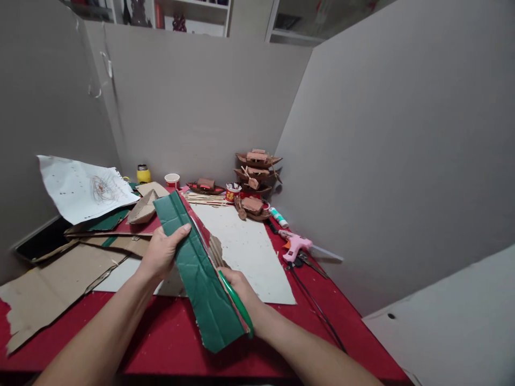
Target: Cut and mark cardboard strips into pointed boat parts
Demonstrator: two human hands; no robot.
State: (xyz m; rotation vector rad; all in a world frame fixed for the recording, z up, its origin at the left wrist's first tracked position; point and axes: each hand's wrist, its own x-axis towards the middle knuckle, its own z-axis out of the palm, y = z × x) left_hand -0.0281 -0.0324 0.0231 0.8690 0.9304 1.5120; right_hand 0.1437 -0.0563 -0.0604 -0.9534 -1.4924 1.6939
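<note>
My left hand (166, 251) grips a long piece of green cardboard (197, 273) by its left edge, thumb on top. The cardboard is creased and held tilted above the table. At its right edge, my right hand (241, 292) is closed on green-handled scissors (236, 303). Their blades are mostly hidden by the cardboard and the hand. A brown, torn-looking cardboard bit (217, 251) shows just beyond my right fingers. Below lies a white sheet (257, 252) with small scraps on it.
Brown cardboard (60, 284) and drawn-on paper (90, 190) lie left, near a cardboard boat hull (144, 208). Several model boats (257, 159) are stacked behind, beside thin sticks (207, 200) and paper cups (172, 180). A pink glue gun (295, 245) lies right, by grey partitions (394, 161).
</note>
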